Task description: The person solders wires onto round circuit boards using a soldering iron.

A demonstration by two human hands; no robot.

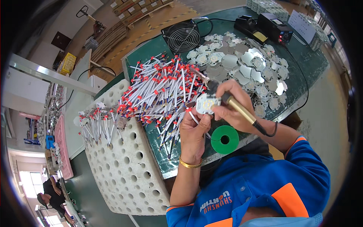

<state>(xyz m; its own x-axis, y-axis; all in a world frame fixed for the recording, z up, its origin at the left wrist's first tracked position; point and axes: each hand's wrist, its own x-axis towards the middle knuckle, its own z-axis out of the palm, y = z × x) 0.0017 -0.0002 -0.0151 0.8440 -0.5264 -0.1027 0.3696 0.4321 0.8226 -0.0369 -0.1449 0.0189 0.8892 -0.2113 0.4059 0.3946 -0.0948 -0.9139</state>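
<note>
My left hand [193,134] is closed, pinching a short white cable [192,114] with a red ring on it, just below a small LED board [206,103]. Thumb and fingers of my right hand [237,106] hold that board by its edge. The same hand grips a soldering iron [242,110] with a gold-coloured handle, its tip pointing up and left over the cable pile. A green spool of thin wire [230,138] lies close below my right hand. To the left spreads a heap of white cables with red rings [159,89].
Round metal LED boards [242,60] are piled at the right. Behind stand a black fan [183,39] and a soldering station [275,28], its cord [307,81] curving along the right. A white perforated foam sheet [121,166] carries wired boards at left. Another person [55,193] is far left.
</note>
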